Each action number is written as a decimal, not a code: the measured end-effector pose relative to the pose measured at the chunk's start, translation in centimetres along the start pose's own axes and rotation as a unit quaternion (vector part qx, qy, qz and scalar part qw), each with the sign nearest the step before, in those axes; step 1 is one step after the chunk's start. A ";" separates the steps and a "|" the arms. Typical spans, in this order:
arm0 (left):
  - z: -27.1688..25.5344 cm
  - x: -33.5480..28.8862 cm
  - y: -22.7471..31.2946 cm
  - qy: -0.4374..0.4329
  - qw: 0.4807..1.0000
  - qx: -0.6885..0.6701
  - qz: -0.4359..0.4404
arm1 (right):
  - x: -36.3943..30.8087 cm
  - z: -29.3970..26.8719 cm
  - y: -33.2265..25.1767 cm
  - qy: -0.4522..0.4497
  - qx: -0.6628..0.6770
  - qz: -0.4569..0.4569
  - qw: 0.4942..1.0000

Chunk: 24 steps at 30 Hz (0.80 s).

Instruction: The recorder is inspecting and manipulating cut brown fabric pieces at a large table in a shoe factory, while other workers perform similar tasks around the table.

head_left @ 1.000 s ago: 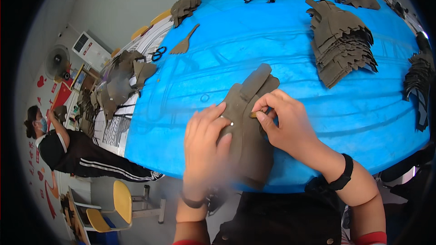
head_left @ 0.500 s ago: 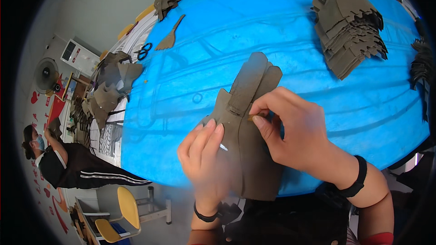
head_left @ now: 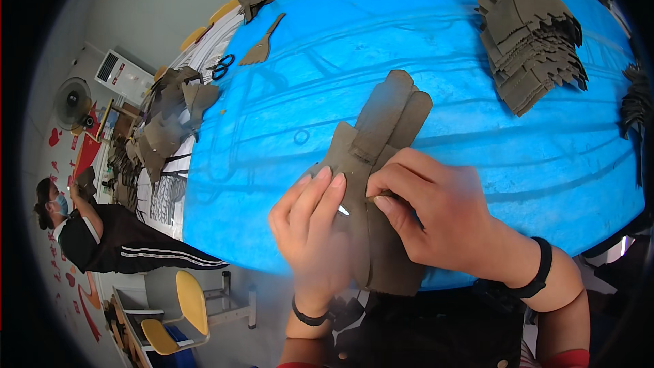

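Observation:
A layered grey-brown fabric piece (head_left: 390,249) with long strip-like ends lies at the table's near edge, in front of my body. My left hand (head_left: 310,221) grips its left side, fingers together on top and thumb hidden. From beneath those fingers pokes a small shiny metal tip (head_left: 343,210); the rest of that tool is covered. My right hand (head_left: 436,208) is closed in a pinch at the seam along the middle of the fabric. What sits between its thumb and forefinger is small, thin and brownish, too small to name.
A blue-covered table (head_left: 286,143) holds a stack of scalloped fabric pieces (head_left: 531,48) at far right. Black-handled scissors (head_left: 221,67) and a single cut piece (head_left: 262,46) lie at far left. More pieces (head_left: 163,129) heap beyond. A masked person (head_left: 88,225) stands left, near a yellow chair (head_left: 191,307).
My right hand's pinch has moved down along the seam, toward me. My left hand stays on the fabric. The whole view has shifted slightly.

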<state>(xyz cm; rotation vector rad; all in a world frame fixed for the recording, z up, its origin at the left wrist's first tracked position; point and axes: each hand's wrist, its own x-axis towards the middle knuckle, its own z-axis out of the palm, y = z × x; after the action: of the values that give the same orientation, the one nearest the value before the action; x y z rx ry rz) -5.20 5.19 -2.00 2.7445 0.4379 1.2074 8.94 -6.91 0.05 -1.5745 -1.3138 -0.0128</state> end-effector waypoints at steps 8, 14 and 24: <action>0.0 -0.2 -0.2 -0.002 1.000 -0.006 0.006 | -1.1 -0.1 -0.5 -0.011 -0.015 -0.059 0.998; -0.3 0.3 -0.1 -0.015 1.000 -0.017 0.012 | -3.2 -0.5 -2.6 -0.108 0.048 -0.143 0.983; -0.6 0.2 0.3 -0.018 0.999 -0.022 0.014 | -0.5 0.3 -1.0 0.048 -0.078 0.006 0.996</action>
<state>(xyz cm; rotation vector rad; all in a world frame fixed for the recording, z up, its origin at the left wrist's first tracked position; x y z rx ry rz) -5.42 4.94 -1.37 2.7390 0.3657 1.1578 7.83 -7.21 0.29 -1.6916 -1.2535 -0.1862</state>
